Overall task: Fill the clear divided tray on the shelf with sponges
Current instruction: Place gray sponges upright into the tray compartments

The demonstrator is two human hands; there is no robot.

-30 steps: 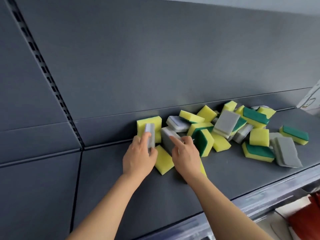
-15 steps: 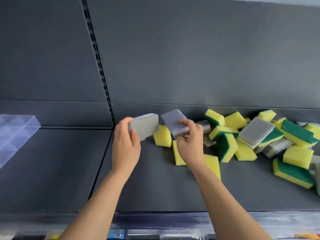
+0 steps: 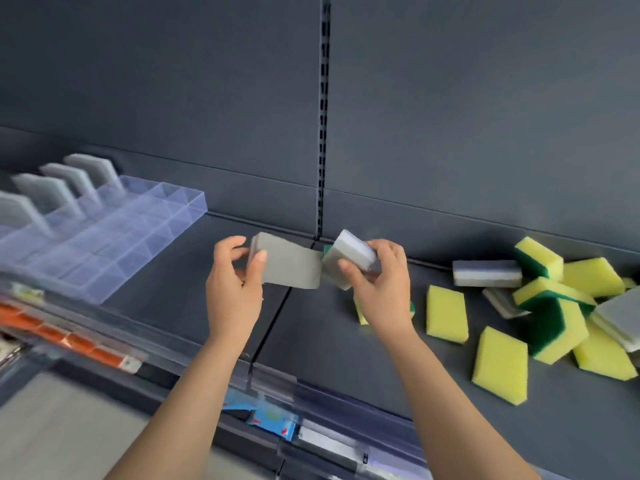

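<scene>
On dark grey shelf point(image 3: 207, 317), clear divided tray point(image 3: 114, 237) sits far left w/ four grey sponges upright in back compartments. Loose sponge pile point(image 3: 540, 306) lies at right, yellow/green + grey. Left hand point(image 3: 235, 289) pinches grey sponge point(image 3: 287, 263) thumb vs fingers, raised mid-shelf. Right hand point(image 3: 381, 285) grips grey-white sponge point(image 3: 349, 256), fingers curled round it. The two just beside each other.
</scene>
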